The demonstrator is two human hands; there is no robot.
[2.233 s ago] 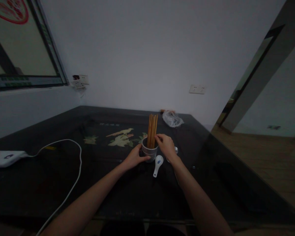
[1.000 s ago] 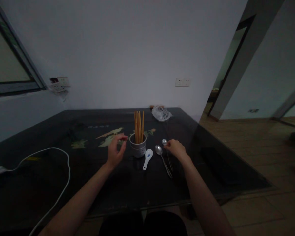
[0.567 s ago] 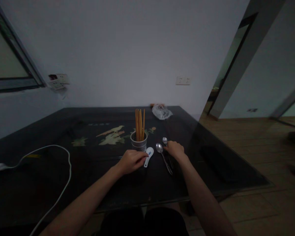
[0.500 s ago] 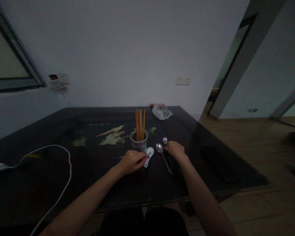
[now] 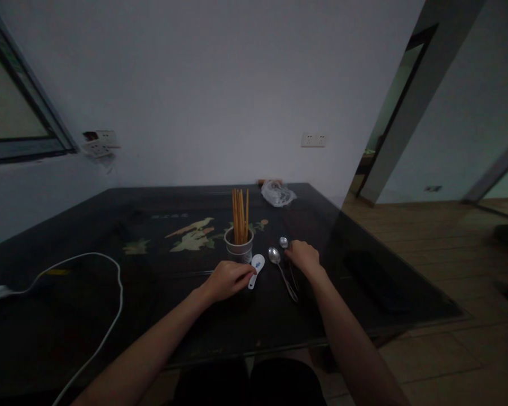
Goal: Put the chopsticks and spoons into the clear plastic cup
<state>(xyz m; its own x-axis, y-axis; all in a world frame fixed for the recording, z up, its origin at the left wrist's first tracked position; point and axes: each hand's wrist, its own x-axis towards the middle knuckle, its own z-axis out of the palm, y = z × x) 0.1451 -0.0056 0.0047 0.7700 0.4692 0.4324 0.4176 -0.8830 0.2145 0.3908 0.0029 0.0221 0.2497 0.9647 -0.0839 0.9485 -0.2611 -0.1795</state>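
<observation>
A pale wall (image 5: pixel 203 84) rises behind a dark table (image 5: pixel 237 321). Towards its near edge, the left hand (image 5: pixel 228 277) pinches the white spoon (image 5: pixel 258 262) beside the cup (image 5: pixel 239 251); the right hand's (image 5: pixel 305 257) fingers bunch at the small spoon (image 5: pixel 283 242), grip hidden. A left-hand bump could tip the cup and chopsticks (image 5: pixel 239 217); dragging the small spoon sideways might shove the large spoon (image 5: pixel 281 269).

The left hand (image 5: pixel 228 277) and right hand (image 5: pixel 303 256) are bare, small and slim; the forearms (image 5: pixel 169 327) are bare as well, smooth in outline, widening away from narrow wrists (image 5: pixel 202 294); below, very dark, nearly black legwear (image 5: pixel 211 383) shows as two rounded shapes, its fabric and seams lost in shadow.
</observation>
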